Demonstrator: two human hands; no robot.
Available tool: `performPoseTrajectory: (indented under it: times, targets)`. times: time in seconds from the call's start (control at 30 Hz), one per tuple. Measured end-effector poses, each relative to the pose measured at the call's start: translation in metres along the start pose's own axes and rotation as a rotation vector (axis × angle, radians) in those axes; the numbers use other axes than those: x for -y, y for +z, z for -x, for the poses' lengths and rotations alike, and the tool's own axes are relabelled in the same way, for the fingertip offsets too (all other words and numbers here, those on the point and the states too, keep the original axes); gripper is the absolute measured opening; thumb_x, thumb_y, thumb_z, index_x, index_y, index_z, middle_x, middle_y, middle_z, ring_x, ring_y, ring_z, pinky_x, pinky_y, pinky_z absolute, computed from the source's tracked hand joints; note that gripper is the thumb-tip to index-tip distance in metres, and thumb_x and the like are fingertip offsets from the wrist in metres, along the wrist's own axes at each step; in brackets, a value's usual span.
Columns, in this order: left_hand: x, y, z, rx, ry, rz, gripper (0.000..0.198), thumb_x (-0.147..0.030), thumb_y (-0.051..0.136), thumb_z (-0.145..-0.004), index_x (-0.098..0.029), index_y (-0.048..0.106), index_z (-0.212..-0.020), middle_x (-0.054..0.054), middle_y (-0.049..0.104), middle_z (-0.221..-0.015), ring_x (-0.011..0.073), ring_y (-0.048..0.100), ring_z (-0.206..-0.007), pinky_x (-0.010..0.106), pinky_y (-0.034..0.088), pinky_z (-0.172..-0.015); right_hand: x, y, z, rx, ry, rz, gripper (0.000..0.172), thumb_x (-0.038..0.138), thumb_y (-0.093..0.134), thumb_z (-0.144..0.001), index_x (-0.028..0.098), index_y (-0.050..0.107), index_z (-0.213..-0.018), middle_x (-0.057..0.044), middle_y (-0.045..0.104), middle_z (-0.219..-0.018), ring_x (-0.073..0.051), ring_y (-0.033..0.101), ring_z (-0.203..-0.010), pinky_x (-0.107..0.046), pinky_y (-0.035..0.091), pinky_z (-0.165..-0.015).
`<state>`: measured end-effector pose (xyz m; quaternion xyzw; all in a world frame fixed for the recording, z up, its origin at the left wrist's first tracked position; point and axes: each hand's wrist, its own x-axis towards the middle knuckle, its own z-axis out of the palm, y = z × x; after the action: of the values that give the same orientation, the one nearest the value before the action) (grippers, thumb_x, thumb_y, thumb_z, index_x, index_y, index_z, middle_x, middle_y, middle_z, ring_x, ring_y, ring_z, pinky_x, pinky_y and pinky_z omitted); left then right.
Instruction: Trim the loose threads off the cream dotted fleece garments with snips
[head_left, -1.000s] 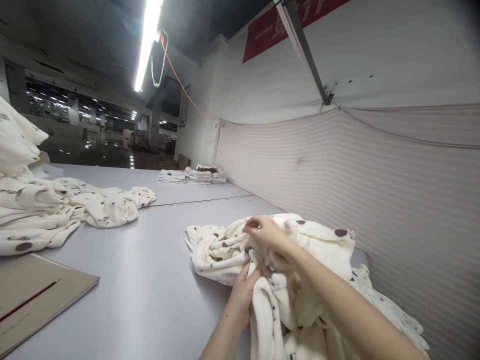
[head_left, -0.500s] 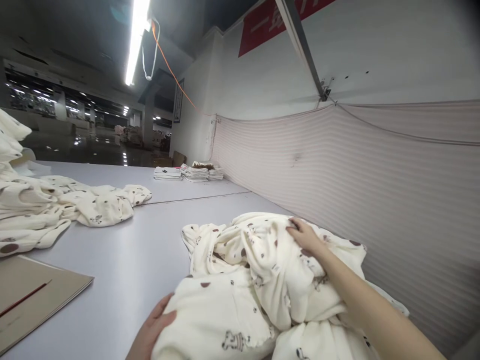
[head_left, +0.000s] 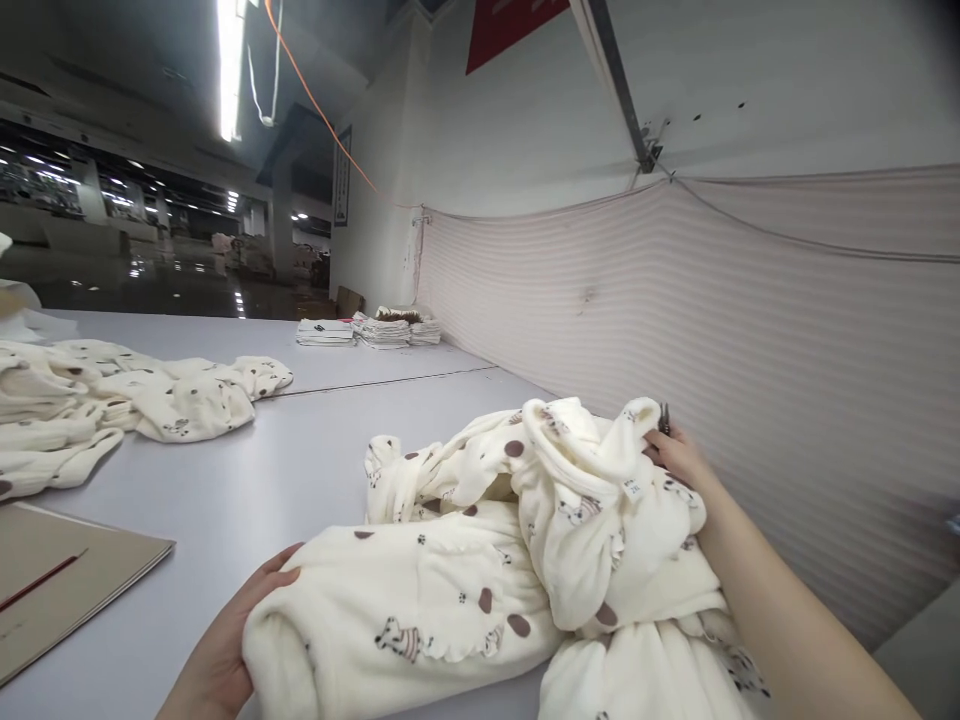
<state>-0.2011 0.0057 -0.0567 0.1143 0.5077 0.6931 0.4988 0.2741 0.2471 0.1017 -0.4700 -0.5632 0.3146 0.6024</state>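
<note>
A cream fleece garment (head_left: 480, 560) with brown dots and small animal prints lies bunched on the grey table (head_left: 300, 480) in front of me. My left hand (head_left: 225, 650) grips its near left edge, fingers curled around the thick fabric. My right hand (head_left: 675, 455) reaches over the far right side of the heap, closed on the cloth, with a small dark metal tool tip (head_left: 664, 415) sticking up from it. A small white label (head_left: 632, 489) shows on a fold near that hand.
A pile of similar cream garments (head_left: 112, 400) lies at the left. A brown cardboard sheet (head_left: 52, 590) sits at the near left. Folded stacks (head_left: 375, 330) rest at the far end. A striped fabric wall (head_left: 750, 350) runs along the table's right edge.
My left hand pulled the garment's edge nearer and leftward, spreading it. My right hand moved to the right, to the far side of the heap. The view shifted right.
</note>
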Motion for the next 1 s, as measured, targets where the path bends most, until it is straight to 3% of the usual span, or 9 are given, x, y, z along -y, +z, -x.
performPoseTrajectory:
  times: [0.2,0.33,0.43,0.53,0.63,0.73,0.8,0.93,1.0]
  targets:
    - [-0.002,0.021,0.013,0.001,0.06,-0.172,0.054,-0.025,0.07,-0.069,-0.028,0.053,-0.12,0.007,0.068,-0.102,0.0256,0.068,-0.084,0.036,0.054,-0.067,0.014,0.027,0.021,0.15,0.011,-0.011,0.035,0.039,0.075,-0.061,0.022,0.057,-0.085,0.007,0.055,-0.054,-0.011,0.05,-0.044,-0.022,0.041,-0.043]
    - [0.004,0.066,0.024,0.176,0.056,-0.3,0.043,-0.038,0.067,-0.073,-0.024,0.061,-0.113,0.009,0.067,-0.104,0.0279,0.065,-0.09,0.038,0.052,-0.074,0.026,0.044,0.041,0.256,-0.053,0.046,0.031,0.036,0.069,-0.062,0.022,0.058,-0.087,0.004,0.061,-0.065,-0.014,0.055,-0.054,-0.025,0.046,-0.052]
    - [0.012,0.109,0.028,0.3,0.14,-0.429,0.052,-0.047,0.071,-0.067,-0.026,0.064,-0.114,0.004,0.066,-0.086,0.0293,0.062,-0.092,0.044,0.044,-0.087,0.034,0.057,0.055,0.317,-0.125,0.135,0.025,0.036,0.063,-0.067,0.021,0.06,-0.087,0.003,0.063,-0.071,-0.015,0.057,-0.061,-0.026,0.046,-0.056]
    - [0.016,0.147,0.025,0.364,0.278,-0.466,0.063,-0.046,0.071,-0.067,-0.026,0.056,-0.125,-0.002,0.059,-0.069,0.026,0.06,-0.089,0.044,0.034,-0.097,0.044,0.066,0.066,0.345,-0.2,0.239,0.023,0.036,0.061,-0.071,0.02,0.062,-0.088,0.001,0.064,-0.076,-0.018,0.059,-0.07,-0.028,0.046,-0.064]
    - [0.015,0.174,0.02,0.389,0.397,-0.428,0.043,-0.035,0.068,-0.073,-0.019,0.062,-0.112,0.0,0.062,-0.08,0.023,0.059,-0.092,0.04,0.035,-0.097,0.056,0.073,0.075,0.276,-0.282,0.342,0.024,0.034,0.061,-0.071,0.021,0.063,-0.091,-0.003,0.065,-0.092,-0.024,0.058,-0.088,-0.033,0.043,-0.076]
    - [0.015,0.188,0.022,0.392,0.446,-0.365,0.018,-0.023,0.063,-0.077,-0.015,0.065,-0.092,0.003,0.066,-0.093,0.0231,0.058,-0.098,0.042,0.039,-0.094,0.074,0.08,0.096,0.136,-0.367,0.406,0.026,0.033,0.06,-0.072,0.023,0.061,-0.096,-0.006,0.059,-0.107,-0.028,0.051,-0.103,-0.037,0.039,-0.084]
    - [0.018,0.192,0.028,0.373,0.427,-0.313,0.014,-0.019,0.057,-0.078,-0.016,0.063,-0.09,0.004,0.068,-0.094,0.0234,0.06,-0.097,0.04,0.042,-0.091,0.084,0.087,0.123,0.119,-0.398,0.404,0.02,0.032,0.055,-0.077,0.025,0.059,-0.096,-0.005,0.059,-0.101,-0.026,0.053,-0.097,-0.035,0.041,-0.079]
    - [0.023,0.191,0.042,0.329,0.425,-0.245,0.01,-0.024,0.054,-0.077,-0.02,0.062,-0.082,0.006,0.07,-0.088,0.0265,0.061,-0.09,0.034,0.046,-0.079,0.087,0.111,0.184,0.512,-0.255,0.344,0.012,0.037,0.054,-0.083,0.025,0.057,-0.084,0.0,0.061,-0.077,-0.02,0.056,-0.07,-0.029,0.043,-0.062]
    - [0.021,0.188,0.051,0.288,0.476,-0.242,0.013,-0.028,0.057,-0.077,-0.021,0.061,-0.087,0.006,0.068,-0.091,0.0272,0.059,-0.093,0.033,0.044,-0.08,0.079,0.122,0.203,0.56,-0.289,0.444,0.019,0.033,0.066,-0.073,0.025,0.057,-0.087,0.0,0.061,-0.082,-0.021,0.057,-0.073,-0.029,0.042,-0.064]
